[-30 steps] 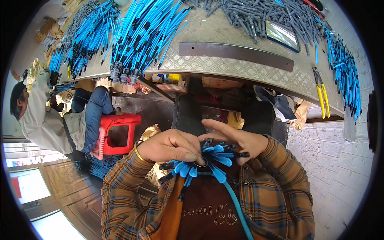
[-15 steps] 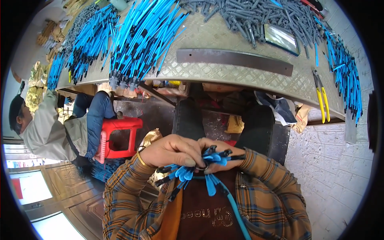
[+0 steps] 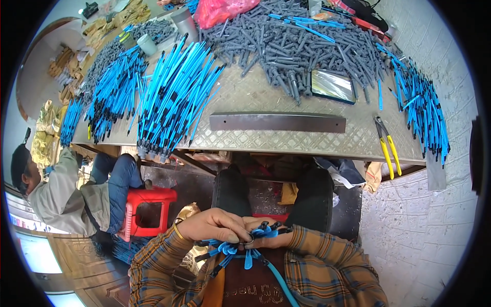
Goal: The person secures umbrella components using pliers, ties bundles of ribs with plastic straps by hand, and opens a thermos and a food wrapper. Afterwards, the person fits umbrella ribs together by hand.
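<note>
In front of my chest, both hands meet around a bundle of short blue pieces with black tips (image 3: pixel 228 249), which fan out around the fingers. My left hand (image 3: pixel 210 225) has thumb and forefinger pinched at the bundle's centre, near a small dark ring (image 3: pixel 247 240). Close against it, my right hand (image 3: pixel 254 225) is closed on the same bundle; its fingers are largely hidden behind the blue pieces. A blue cord (image 3: pixel 280 281) runs from just below the bundle down over my dark shirt. What exactly the fingertips pinch is too small to tell.
The table (image 3: pixel 276 140) ahead bears piles of blue black-tipped rods (image 3: pixel 174 97), a heap of grey plastic parts (image 3: pixel 307 51), a dark metal bar (image 3: pixel 279 123), a glassy rectangular plate (image 3: pixel 332 86) and yellow-handled pliers (image 3: pixel 387 148). At left, another person (image 3: pixel 66 189) sits near a red stool (image 3: pixel 148 207).
The view has tipped upward, so more of the table's far side shows and my hands sit lower in the picture. Both hands keep their hold on the bundle.
</note>
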Tool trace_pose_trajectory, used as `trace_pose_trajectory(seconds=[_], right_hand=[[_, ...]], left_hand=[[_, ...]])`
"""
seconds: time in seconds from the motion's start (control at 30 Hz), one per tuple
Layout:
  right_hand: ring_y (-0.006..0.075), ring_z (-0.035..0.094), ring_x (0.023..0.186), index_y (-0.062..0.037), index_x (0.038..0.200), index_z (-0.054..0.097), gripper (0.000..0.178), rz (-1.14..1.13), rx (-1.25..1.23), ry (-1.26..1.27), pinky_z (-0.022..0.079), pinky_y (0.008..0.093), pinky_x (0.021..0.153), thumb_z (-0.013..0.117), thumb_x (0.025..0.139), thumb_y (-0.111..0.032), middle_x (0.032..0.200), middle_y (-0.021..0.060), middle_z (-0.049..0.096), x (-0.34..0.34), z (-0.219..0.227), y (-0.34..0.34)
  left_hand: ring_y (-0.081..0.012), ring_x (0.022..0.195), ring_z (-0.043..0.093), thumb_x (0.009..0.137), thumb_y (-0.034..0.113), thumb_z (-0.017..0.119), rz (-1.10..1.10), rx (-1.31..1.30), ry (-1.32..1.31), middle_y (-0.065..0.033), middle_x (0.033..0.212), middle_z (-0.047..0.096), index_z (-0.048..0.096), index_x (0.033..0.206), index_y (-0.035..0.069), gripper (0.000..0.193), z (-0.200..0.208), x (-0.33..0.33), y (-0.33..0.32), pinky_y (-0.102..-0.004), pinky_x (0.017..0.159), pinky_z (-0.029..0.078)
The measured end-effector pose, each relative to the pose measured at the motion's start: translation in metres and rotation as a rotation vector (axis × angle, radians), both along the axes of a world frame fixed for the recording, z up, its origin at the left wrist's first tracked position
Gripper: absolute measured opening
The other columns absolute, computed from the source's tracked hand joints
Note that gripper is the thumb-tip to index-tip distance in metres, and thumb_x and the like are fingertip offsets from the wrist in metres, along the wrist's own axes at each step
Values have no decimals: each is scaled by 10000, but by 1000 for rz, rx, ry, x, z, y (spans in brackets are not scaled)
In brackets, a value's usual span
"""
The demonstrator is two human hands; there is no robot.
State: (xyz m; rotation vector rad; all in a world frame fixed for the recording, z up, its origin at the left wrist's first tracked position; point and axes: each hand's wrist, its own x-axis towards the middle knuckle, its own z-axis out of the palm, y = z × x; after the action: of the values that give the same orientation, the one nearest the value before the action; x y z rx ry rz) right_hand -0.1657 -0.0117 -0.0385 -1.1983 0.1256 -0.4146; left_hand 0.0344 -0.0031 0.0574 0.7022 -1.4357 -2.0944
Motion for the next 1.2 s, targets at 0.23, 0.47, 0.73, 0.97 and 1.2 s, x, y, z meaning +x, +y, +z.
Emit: trace_pose_trajectory(seconds=[0.23, 0.47, 0.73, 0.97, 1.2], right_hand=[[108, 582, 888, -29, 1041, 590, 255, -157, 143, 23, 468, 255, 789, 660, 835, -163, 928, 37, 628, -14, -12, 13], [117, 585, 927, -42, 1138, 581, 329, -179, 144, -113, 464, 262, 833, 644, 849, -186, 1000, 50, 644, -22, -39, 6], [122, 572, 966, -45, 1178, 561, 362, -140, 158, -97, 451, 262, 862, 636, 854, -188, 1049, 58, 629, -34, -29, -1], [129, 559, 983, -30, 1124, 570, 306, -156, 108, -125, 454, 276, 862, 633, 852, -156, 1084, 82, 606, -46, -19, -3], [142, 551, 978, -8, 947, 571, 153, -214, 158, -132, 456, 286, 860, 637, 838, -92, 1094, 113, 574, -40, -9, 2]], left_hand=[[-178, 833, 604, 783, 76, 659, 55, 301, -43, -111, 937, 636, 632, 996, -33, 241, -1, -7, -11, -281, 792, 471], [-39, 590, 511, 860, 180, 563, 604, -339, -618, 7, 746, 612, 600, 874, 88, 99, 24, -51, -193, -184, 484, 374], [-318, 774, 631, 698, 246, 715, 853, -912, -1468, -192, 816, 635, 549, 956, -3, 395, 9, -96, -305, -357, 690, 485], [-101, 772, 576, 767, 4, 600, 757, -484, -428, -26, 898, 627, 563, 1013, 29, 250, 43, -80, -207, -239, 652, 465], [-102, 847, 591, 803, -68, 565, 315, 26, -294, -69, 1001, 614, 555, 1034, -1, 241, 5, -38, -47, -246, 758, 497]])
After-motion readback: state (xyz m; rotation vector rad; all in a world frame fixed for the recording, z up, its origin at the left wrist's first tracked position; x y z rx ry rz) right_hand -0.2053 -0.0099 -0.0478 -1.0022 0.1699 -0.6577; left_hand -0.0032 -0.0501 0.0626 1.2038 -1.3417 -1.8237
